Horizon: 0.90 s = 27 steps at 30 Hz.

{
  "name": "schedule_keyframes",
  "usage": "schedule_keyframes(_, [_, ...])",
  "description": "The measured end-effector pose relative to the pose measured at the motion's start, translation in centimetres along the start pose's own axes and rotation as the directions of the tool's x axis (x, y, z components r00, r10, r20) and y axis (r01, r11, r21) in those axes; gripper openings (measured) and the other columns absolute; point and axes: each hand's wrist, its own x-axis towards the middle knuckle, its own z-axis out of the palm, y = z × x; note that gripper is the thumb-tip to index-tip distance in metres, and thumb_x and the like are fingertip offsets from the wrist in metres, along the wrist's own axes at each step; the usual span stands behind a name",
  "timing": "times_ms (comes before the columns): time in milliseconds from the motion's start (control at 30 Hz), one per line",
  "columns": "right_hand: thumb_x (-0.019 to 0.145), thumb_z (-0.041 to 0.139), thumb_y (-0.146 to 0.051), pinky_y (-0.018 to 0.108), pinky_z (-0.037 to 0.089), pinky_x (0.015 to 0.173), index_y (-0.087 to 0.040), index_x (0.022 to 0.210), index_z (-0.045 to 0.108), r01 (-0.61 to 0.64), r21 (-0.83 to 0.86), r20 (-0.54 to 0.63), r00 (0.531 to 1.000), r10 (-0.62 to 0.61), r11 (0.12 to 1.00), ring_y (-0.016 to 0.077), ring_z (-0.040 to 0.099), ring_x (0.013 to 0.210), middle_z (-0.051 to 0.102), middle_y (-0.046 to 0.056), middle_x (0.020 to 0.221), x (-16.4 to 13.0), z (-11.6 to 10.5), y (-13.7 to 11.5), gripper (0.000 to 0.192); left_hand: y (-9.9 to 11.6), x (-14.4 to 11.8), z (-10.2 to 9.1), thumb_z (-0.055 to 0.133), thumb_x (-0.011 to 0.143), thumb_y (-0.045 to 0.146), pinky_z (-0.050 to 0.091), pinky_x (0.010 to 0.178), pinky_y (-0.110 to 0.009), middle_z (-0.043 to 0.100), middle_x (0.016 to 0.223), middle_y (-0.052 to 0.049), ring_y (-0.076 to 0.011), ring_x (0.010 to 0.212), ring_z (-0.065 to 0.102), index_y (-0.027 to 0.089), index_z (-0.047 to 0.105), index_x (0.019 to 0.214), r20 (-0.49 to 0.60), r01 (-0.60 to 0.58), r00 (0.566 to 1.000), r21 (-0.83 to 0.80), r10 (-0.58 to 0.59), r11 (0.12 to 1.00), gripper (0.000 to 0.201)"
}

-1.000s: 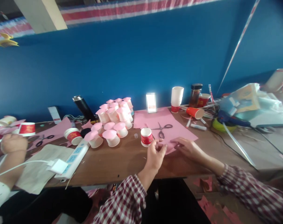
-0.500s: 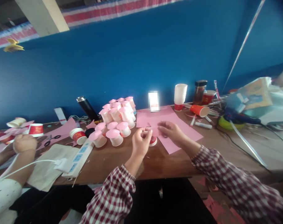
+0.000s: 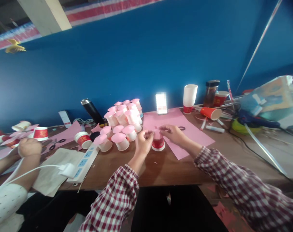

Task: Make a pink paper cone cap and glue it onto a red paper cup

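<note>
Backdrop: blue wall behind a brown bench (image 3: 161, 167) littered with craft bits.
Cup: small red-and-white paper cup (image 3: 158, 144) upside down, near the front edge at mid-bench, beside the pink sheet (image 3: 194, 135).
Disc: small pink paper piece (image 3: 157, 133) lying on the cup's upturned base.
Left hand (image 3: 143, 143): fingertips pinched on the disc's left edge.
Right hand (image 3: 171, 133): fingertips closed on its right edge.
Handling: likely light, thin-walled, crushes easily; disc floppy, may slide. Hold the cup low by its rim, the disc by its edges.
Nearby: capped cups (image 3: 121, 124) left of it; power strip (image 3: 84, 162) toward the left front edge.
Other person: fist (image 3: 29, 147) at far left.
</note>
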Motion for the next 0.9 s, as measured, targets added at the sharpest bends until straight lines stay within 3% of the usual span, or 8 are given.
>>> schedule_keyframes(200, [0.08, 0.06, -0.024, 0.035, 0.049, 0.082, -0.016, 0.095, 0.069, 0.048, -0.027, 0.025, 0.999, -0.047, 0.999, 0.0208, 0.065, 0.088, 0.071, 0.008, 0.098, 0.0, 0.3, 0.1, 0.019, 0.0, -0.3, -0.2, 0.067, 0.07, 0.041, 0.042, 0.051, -0.021, 0.063, 0.058, -0.002, -0.0117, 0.052, 0.056, 0.013, 0.065, 0.084, -0.023, 0.011, 1.0, -0.022, -0.012, 1.0, 0.031])
schedule_keyframes(367, [0.08, 0.061, -0.026, 0.035, 0.049, 0.081, -0.017, 0.096, 0.068, 0.048, -0.024, 0.015, 0.999, -0.047, 0.999, 0.021, 0.065, 0.086, 0.071, 0.007, 0.096, -0.2, 0.5, 0.4, 0.02, -0.4, -0.8, 0.1, 0.073, 0.065, 0.04, 0.042, 0.047, -0.021, 0.061, 0.058, 0.0, -0.0117, 0.05, 0.055, 0.014, 0.063, 0.088, -0.032, 0.103, 0.993, -0.158, -0.109, 0.982, 0.035])
schedule_keyframes(533, [0.081, 0.061, -0.029, 0.035, 0.049, 0.081, -0.016, 0.098, 0.067, 0.042, -0.004, 0.023, 0.999, -0.042, 0.999, 0.0206, 0.065, 0.086, 0.07, 0.008, 0.096, -0.4, 0.5, 0.7, 0.022, -0.6, -1.1, 0.6, 0.069, 0.069, 0.043, 0.039, 0.045, -0.019, 0.06, 0.06, 0.0, -0.0099, 0.049, 0.054, 0.014, 0.06, 0.097, -0.058, 0.15, 0.985, -0.194, -0.164, 0.969, 0.041])
schedule_keyframes(733, [0.08, 0.062, -0.029, 0.035, 0.05, 0.08, -0.015, 0.095, 0.067, 0.021, 0.015, 0.027, 0.999, -0.022, 1.0, 0.0198, 0.064, 0.083, 0.069, 0.007, 0.091, -0.5, 0.4, 0.5, 0.022, 0.0, -1.4, 0.7, 0.059, 0.076, 0.048, 0.031, 0.038, -0.017, 0.048, 0.048, 0.005, -0.0067, 0.039, 0.043, 0.014, 0.061, 0.098, 0.092, 0.381, 0.924, -0.276, -0.37, 0.882, 0.041])
schedule_keyframes(900, [0.08, 0.062, -0.031, 0.032, 0.051, 0.076, -0.017, 0.1, 0.065, -0.026, 0.06, 0.014, 1.0, 0.025, 0.998, 0.0194, 0.063, 0.086, 0.068, 0.006, 0.095, -0.7, 0.4, 0.7, 0.025, 0.2, -1.7, 0.7, 0.063, 0.072, 0.049, 0.03, 0.038, -0.016, 0.049, 0.048, 0.004, -0.0066, 0.039, 0.043, 0.014, 0.063, 0.101, 0.129, 0.405, 0.914, -0.285, -0.384, 0.869, 0.045])
